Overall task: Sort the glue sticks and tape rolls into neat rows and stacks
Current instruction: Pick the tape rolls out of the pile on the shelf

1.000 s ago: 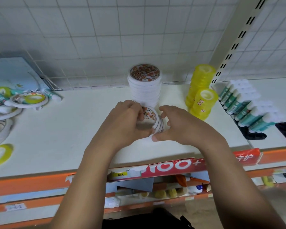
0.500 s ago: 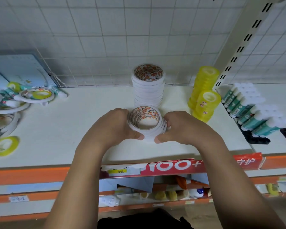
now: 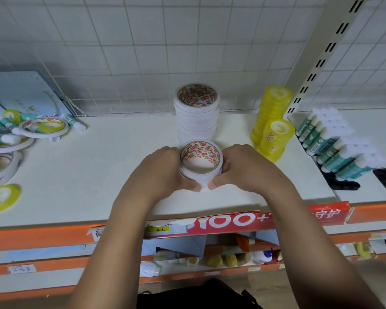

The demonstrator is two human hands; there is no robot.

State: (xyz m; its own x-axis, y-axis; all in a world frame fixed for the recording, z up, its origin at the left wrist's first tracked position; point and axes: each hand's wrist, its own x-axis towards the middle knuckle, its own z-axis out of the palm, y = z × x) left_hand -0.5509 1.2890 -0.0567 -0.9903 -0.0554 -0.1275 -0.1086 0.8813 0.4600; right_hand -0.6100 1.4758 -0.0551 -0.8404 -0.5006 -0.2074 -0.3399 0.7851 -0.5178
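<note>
A short stack of white tape rolls [image 3: 200,172] with red-printed cores stands on the white shelf [image 3: 98,170]. My left hand [image 3: 163,170] cups its left side and my right hand [image 3: 243,168] cups its right side, thumbs almost meeting in front. Directly behind stands a taller stack of white tape rolls [image 3: 196,112]. To the right are two stacks of yellow tape rolls [image 3: 274,132]. Green-and-white glue sticks [image 3: 334,141] lie in a row at the far right. Loose tape rolls and glue sticks [image 3: 42,128] lie jumbled at the far left.
A loose yellow tape roll [image 3: 1,197] lies near the shelf's front left edge. A slotted upright post [image 3: 321,52] and a divider separate the glue stick bay. A red cardboard strip [image 3: 243,219] runs along the orange shelf lip. Lower shelves hold small bottles.
The white rolls in my hands were tilted a second ago; they now sit flat on the shelf as a squared stack, and both hands have closed in around its sides.
</note>
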